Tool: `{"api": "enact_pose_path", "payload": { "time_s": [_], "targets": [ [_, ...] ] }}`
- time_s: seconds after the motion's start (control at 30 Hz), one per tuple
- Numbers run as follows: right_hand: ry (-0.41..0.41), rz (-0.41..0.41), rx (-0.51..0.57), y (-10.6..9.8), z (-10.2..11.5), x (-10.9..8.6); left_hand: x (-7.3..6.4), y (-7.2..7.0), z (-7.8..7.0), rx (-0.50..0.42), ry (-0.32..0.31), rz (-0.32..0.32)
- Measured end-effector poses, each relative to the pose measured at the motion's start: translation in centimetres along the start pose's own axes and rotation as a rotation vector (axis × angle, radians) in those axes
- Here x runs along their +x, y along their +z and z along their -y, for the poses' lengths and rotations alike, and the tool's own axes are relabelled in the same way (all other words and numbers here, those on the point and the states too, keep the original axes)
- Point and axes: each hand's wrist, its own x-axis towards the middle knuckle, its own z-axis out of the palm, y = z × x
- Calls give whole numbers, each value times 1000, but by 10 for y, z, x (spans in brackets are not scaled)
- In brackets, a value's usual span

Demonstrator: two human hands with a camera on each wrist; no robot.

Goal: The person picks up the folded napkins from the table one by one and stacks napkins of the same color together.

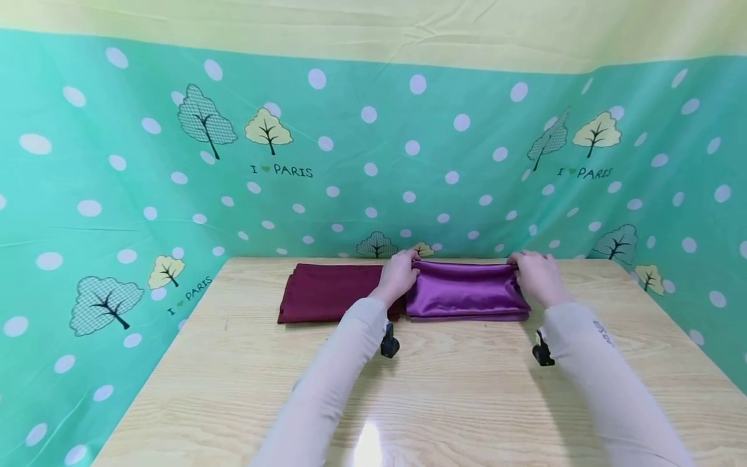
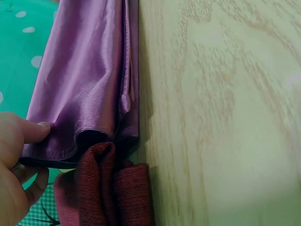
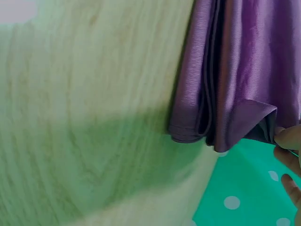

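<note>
A shiny purple satin cloth (image 1: pixel 467 292), folded into a layered rectangle, lies toward the back of the table. My left hand (image 1: pixel 399 275) pinches its far left corner, thumb (image 2: pixel 37 132) on top and fingers beneath the edge. At the far right corner my right hand (image 1: pixel 539 275) pinches the cloth, and the edge near those fingertips (image 3: pixel 287 137) folds up into a small peak. The upper layer sags between both hands. To the left sits a folded dark red cloth (image 1: pixel 329 292), its folded end (image 2: pixel 96 188) right beside the purple one and partly behind my left hand.
The light wooden table (image 1: pixel 455 395) stretches toward me in front of both cloths. A green polka-dot curtain (image 1: pixel 350 155) hangs close behind the table's back edge and along both sides. Black wrist cameras (image 1: pixel 389 340) hang under the sleeves near the tabletop.
</note>
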Motion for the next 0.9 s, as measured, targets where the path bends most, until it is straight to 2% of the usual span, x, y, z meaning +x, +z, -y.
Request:
{"api": "enact_pose_path", "payload": {
  "time_s": [0.1,0.27,0.47,0.77,0.9],
  "targets": [
    [0,7,26,5,0,-2,0,2,1,4,-5,-9],
    [6,8,41,12,1,-3,-2,5,1,32,-22,10],
    [14,-13,75,17,1,-1,-3,7,3,12,-26,10],
    [27,101,114,21,3,0,-1,13,8,-24,-34,27],
    [27,116,115,21,2,-1,0,14,7,-28,-38,44]
  ]
}}
